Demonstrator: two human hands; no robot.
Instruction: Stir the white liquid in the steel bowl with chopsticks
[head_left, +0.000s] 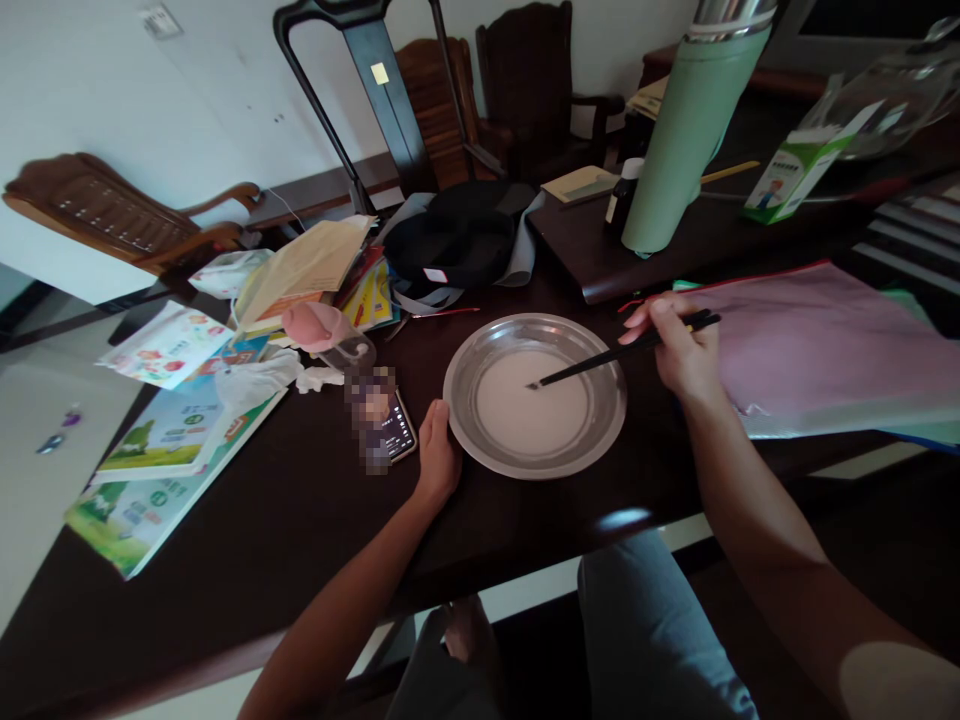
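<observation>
**Chopsticks dipped in a dish of white liquid**

Grips a pair of black chopsticks [615, 358] with the fingers [652, 312] of the right hand [679, 350], closed tight round the upper ends, just past the right rim of a shallow metal dish [459, 400]. Dips the chopstick tips into the white liquid [532, 410] near the dish's middle.

Lays the left hand [436, 455] against the dish's left rim, fingers [433, 420] loosely curled and touching the metal. Cannot tell whether clasping the rim or only leaning on it.

Found flat on the dark bench [300, 520]: the dish, near the front edge and about midway along. Just beside the left hand, toward the bench's left end, a phone [394, 425]. Beyond that, at the left edge, picture books [172, 440] and loose papers. Under and behind the right hand, toward the right edge, a pink folder [817, 340]. Toward the far edge, upright, a green flask [690, 130], with a small carton [795, 170] near it.
</observation>
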